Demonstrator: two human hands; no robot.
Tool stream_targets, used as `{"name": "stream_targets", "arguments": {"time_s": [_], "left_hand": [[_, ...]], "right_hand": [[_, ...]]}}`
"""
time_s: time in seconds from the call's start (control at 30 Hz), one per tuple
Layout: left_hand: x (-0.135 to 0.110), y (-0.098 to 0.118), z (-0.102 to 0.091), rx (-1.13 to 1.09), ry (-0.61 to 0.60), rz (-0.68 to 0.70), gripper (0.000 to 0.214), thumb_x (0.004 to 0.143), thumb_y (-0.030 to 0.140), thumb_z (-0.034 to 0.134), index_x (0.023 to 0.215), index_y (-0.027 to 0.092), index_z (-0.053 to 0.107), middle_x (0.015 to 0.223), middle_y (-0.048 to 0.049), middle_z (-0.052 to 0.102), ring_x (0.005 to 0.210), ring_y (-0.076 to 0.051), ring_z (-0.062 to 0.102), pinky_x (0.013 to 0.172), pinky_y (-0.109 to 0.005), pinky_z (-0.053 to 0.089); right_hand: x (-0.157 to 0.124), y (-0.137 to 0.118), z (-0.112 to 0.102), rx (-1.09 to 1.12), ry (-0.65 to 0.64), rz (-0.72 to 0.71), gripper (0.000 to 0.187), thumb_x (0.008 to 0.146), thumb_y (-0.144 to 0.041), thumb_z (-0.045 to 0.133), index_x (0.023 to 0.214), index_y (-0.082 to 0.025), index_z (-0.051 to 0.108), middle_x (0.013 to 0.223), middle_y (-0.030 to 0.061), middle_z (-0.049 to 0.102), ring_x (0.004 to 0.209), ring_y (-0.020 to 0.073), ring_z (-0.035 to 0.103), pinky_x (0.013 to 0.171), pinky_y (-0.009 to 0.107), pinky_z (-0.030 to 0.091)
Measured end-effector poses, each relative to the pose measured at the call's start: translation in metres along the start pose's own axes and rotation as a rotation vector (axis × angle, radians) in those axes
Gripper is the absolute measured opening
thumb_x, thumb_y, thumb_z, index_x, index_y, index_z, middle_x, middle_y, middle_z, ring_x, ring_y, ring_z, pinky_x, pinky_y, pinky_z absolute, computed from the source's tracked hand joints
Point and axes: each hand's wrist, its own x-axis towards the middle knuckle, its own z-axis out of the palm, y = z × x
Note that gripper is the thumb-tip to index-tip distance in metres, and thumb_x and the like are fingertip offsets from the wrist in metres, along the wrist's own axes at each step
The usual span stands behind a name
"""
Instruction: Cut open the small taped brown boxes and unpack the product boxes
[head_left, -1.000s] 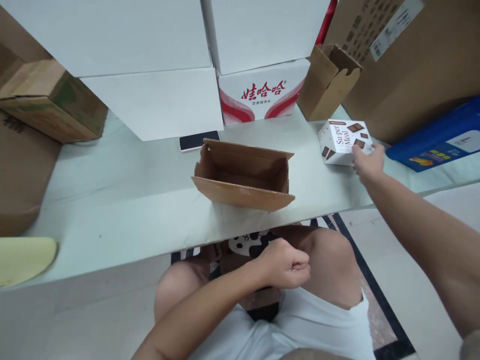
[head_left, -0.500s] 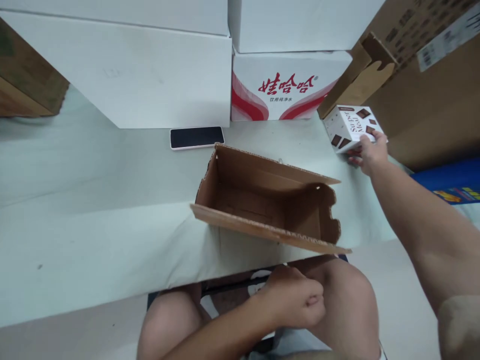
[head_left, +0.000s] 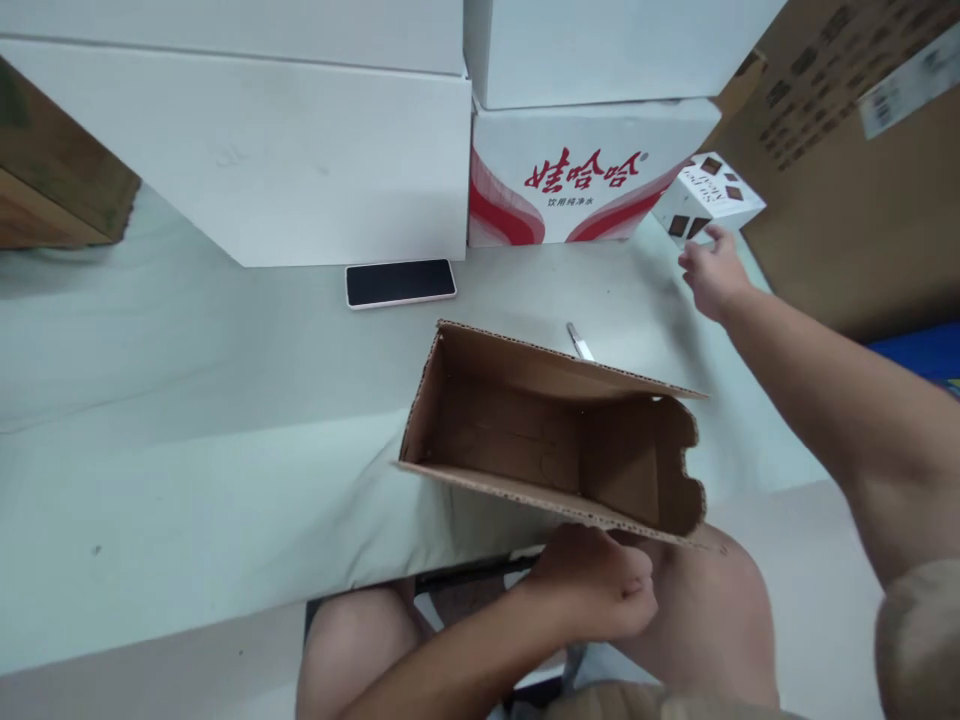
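A small white box with brown squares and "Super Meal" lettering (head_left: 720,200) sits at the far right, against a large carton. Just in front of it is my right hand (head_left: 716,275), fingers partly bent and apart, holding nothing; whether a fingertip still touches the box I cannot tell. An open-topped brown cardboard box (head_left: 510,430) stands at the table's near edge, with nothing visible inside. Below its near flap, over my lap, my left hand (head_left: 607,585) is closed in a fist with nothing showing in it. Contact between the fist and the flap is unclear.
A phone (head_left: 401,283) lies on the pale cloth-covered table (head_left: 187,370). Behind the cardboard box is a slim white and metal tool (head_left: 579,342). White cartons (head_left: 337,170) and a red-and-white water carton (head_left: 585,180) line the back. A large brown carton (head_left: 862,210) borders the right.
My right hand has let go of the white box, which now sits farther back. The open cardboard box has shifted slightly towards me, showing more of the slim tool. My left fist has stayed closed.
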Motion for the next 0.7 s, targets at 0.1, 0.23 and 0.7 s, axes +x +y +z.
{"name": "stream_targets", "arguments": {"time_s": [0.1,0.23,0.7], "left_hand": [[-0.008,0.006,-0.004,0.013,0.024,0.008,0.026,0.087,0.039,0.051,0.075,0.022,0.067,0.079,-0.0058,0.075,0.078,-0.025,0.071,0.056,-0.034,0.028],[-0.023,0.007,0.0,0.07,0.137,0.053,0.026,0.089,0.037,0.05,0.078,0.022,0.068,0.083,-0.0054,0.077,0.082,-0.025,0.073,0.057,-0.034,0.029],[-0.051,0.005,-0.001,0.212,0.242,0.14,0.027,0.089,0.029,0.05,0.089,0.02,0.075,0.095,-0.0129,0.079,0.087,-0.03,0.074,0.072,-0.037,0.051]], "right_hand": [[-0.073,-0.024,-0.013,0.103,-0.116,0.028,0.028,0.101,-0.024,0.04,0.129,-0.024,0.039,0.091,0.0022,0.05,0.083,0.0105,0.054,0.078,0.025,0.046],[-0.178,-0.055,-0.037,0.182,-0.335,-0.023,0.034,0.096,-0.043,0.045,0.124,-0.025,0.047,0.068,-0.0024,0.043,0.056,0.0116,0.039,0.054,0.024,0.035],[-0.278,-0.09,-0.034,-0.118,-0.414,0.324,0.041,0.076,-0.033,0.056,0.116,-0.026,0.049,0.052,-0.0067,0.04,0.041,0.0087,0.037,0.039,0.017,0.021]]}}
